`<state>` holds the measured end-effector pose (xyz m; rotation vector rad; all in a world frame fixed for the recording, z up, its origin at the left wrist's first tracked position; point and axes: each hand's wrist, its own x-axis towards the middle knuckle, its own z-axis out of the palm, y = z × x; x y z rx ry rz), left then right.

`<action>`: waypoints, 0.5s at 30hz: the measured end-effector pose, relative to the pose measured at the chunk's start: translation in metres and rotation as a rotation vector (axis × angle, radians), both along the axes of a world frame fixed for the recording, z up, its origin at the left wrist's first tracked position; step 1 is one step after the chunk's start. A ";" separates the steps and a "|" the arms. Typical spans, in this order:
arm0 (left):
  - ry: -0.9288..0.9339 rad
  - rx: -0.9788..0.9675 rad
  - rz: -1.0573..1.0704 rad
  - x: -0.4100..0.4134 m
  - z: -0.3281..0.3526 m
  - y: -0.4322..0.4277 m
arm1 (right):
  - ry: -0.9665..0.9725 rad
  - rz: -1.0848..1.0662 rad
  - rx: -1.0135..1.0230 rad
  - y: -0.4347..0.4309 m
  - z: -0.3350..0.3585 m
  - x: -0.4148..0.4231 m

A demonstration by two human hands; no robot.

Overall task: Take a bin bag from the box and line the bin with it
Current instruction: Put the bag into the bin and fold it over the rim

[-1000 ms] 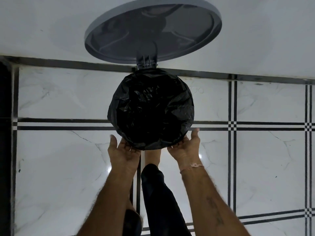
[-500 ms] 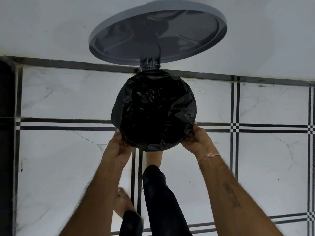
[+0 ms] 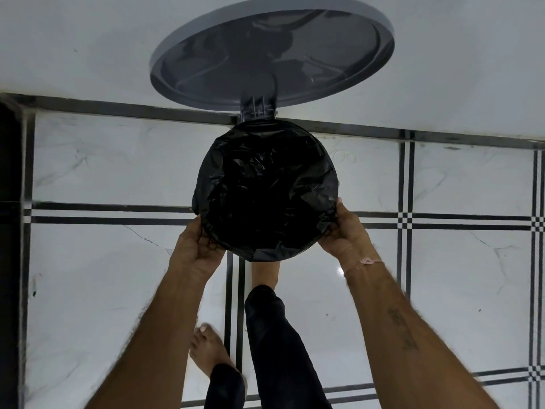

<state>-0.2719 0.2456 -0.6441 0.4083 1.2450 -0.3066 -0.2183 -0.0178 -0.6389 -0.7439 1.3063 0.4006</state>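
Bin [image 3: 331, 160] open, lid [image 3: 271, 54] tipped up behind against wall. Black bag [image 3: 265, 196] inside bin, edge folded over whole rim. Left hand [image 3: 196, 246] at bin's near-left rim, grip closed on bag edge. Right hand [image 3: 343, 231] at near-right rim, also pinching bag. Since half second ago: both hands slid slightly further round rim. Foot [image 3: 265, 273] just below bin.

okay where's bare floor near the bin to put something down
Bare tiled floor lies left of the bin, and more right of it, past the right hand. It is crowded in front: both hands grip the bag, with feet below.
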 end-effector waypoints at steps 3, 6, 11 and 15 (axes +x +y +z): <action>0.050 0.014 0.031 0.003 0.002 -0.001 | -0.001 0.006 -0.008 -0.001 -0.002 -0.001; -0.049 0.134 0.029 -0.001 -0.002 -0.002 | 0.005 0.002 -0.008 -0.001 -0.001 0.001; -0.052 0.362 -0.016 -0.003 0.011 -0.010 | 0.005 0.008 0.014 -0.006 -0.005 -0.001; -0.062 0.301 -0.073 0.000 0.008 -0.003 | -0.009 0.054 0.024 -0.009 -0.007 0.000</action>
